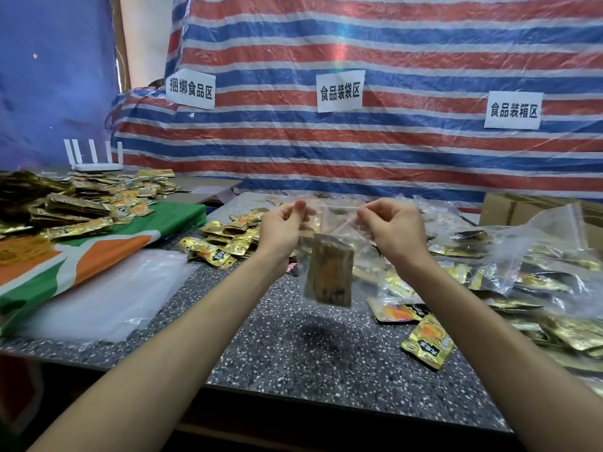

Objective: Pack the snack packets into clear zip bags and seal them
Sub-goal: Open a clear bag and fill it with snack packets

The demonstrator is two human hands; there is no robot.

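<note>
Speckled table stood before a striped tarp, left hand and right hand each pinched the clear zip bag top, held above the table, snack packets inside, loose packets lay nearby

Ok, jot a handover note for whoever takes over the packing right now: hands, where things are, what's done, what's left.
Left hand and right hand each pinch a top corner of one zip bag, held above the table, snack packets inside.
Seal: too blurred to tell.
Done: filled bags lie at right.
To do: loose packets on the table; empty bags stacked at left.
</note>
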